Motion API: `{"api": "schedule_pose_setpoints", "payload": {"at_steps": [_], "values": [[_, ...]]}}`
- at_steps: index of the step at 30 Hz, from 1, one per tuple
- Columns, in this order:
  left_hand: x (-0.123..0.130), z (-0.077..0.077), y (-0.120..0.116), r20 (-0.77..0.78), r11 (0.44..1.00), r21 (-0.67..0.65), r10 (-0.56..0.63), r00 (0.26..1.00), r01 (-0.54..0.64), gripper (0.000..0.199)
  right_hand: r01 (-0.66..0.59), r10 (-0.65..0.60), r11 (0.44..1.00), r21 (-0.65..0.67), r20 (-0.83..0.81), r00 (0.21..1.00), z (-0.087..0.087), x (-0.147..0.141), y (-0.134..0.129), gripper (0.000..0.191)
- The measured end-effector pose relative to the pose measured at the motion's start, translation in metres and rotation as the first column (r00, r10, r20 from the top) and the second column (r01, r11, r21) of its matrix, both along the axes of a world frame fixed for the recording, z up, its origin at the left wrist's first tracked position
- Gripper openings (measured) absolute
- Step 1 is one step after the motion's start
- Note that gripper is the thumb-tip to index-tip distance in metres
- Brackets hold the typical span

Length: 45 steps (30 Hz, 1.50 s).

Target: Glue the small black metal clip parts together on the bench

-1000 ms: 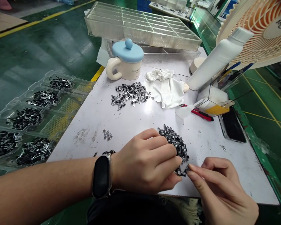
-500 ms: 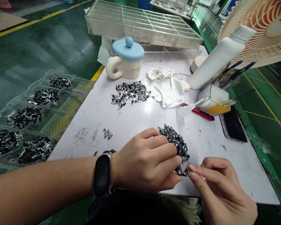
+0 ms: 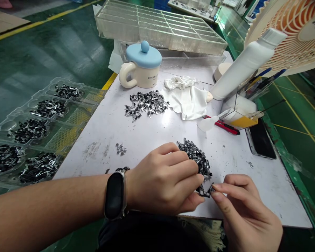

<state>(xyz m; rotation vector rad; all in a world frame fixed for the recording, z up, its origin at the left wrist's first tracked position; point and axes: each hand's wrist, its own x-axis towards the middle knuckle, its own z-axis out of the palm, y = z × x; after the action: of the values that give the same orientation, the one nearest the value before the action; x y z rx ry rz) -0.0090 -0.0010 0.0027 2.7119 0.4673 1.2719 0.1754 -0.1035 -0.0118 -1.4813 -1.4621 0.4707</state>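
Your right hand's (image 3: 248, 206) fingertips pinch a small black part (image 3: 211, 190), lower right of the frame; your curled left hand (image 3: 162, 180) hides its grip. So slight a pinch could let the part slip.

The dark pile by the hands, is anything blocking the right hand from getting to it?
Nothing that I can see. Between the right hand and the dark pile there's bare white tabletop. The left hand is on the pile's other side and hides some of it.
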Motion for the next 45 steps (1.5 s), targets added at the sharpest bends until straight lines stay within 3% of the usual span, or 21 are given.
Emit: {"api": "schedule_pose_setpoints", "payload": {"at_steps": [5,10,17,27,35,42,45], "values": [[-0.001,0.001,-0.002,-0.01,1.0,-0.009,0.005,1.0,-0.005,0.019,-0.05,0.036,0.995,-0.087,-0.16,0.986,-0.001,0.003,-0.002,0.018],[0.0,0.0,-0.003,-0.002,1.0,-0.009,0.001,1.0,-0.001,0.02,-0.196,0.097,0.962,-0.193,-0.43,0.897,0.003,0.003,0.004,0.014],[0.001,-0.001,-0.003,0.027,1.0,-0.022,0.002,1.0,-0.002,0.019,-0.226,0.074,0.955,-0.192,-0.584,0.808,0.01,-0.005,0.01,0.009],[0.002,-0.003,-0.001,0.089,1.0,0.019,-0.027,0.996,0.025,0.023,-0.179,0.054,0.97,-0.164,-0.572,0.819,0.01,-0.009,0.004,0.014],[0.0,-0.002,-0.001,0.1,0.999,0.015,-0.03,0.995,0.029,0.026,-0.066,-0.003,0.989,-0.135,-0.461,0.888,0.01,-0.011,0.002,0.019],[0.0,0.001,-0.002,0.119,0.999,0.004,-0.039,0.992,0.039,0.027,-0.116,0.047,0.983,-0.144,-0.417,0.908,0.009,-0.007,-0.005,0.032],[0.001,0.002,-0.003,0.17,0.995,-0.09,-0.03,0.985,0.046,0.028,-0.058,0.014,0.993,-0.102,-0.386,0.922,0.014,-0.002,-0.004,0.031]]}}
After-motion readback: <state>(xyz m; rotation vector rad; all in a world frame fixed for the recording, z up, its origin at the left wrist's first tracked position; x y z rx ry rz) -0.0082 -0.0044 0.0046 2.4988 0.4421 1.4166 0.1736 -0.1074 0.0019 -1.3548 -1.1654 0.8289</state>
